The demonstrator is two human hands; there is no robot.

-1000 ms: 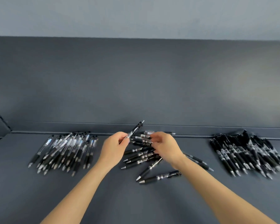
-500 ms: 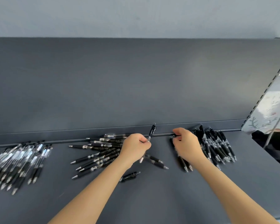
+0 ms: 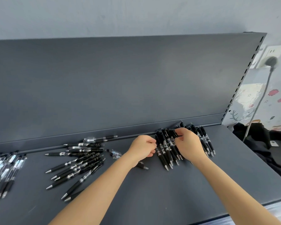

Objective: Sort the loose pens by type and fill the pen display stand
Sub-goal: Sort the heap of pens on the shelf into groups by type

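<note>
Because sorting goes by type, right hand (image 3: 189,144) pinches into the black pen pile (image 3: 167,148), left hand (image 3: 142,147) curled at its edge, hold unclear

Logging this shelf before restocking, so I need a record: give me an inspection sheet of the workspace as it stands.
Surface: dark grey shelf, pens lying directly on it.
Job's things: clear-barrelled pens piled left, mixed pile in the middle, black pens piled right.
Clutter: one stray pen under the left wrist.
Hands: left hand curled at the black pens' left edge, right hand curled over them; grips unclear.
Cables: grey cable hanging from a wall plug.
Surroundings: grey back panel, black fabric right of the shelf, stickered wall.
</note>
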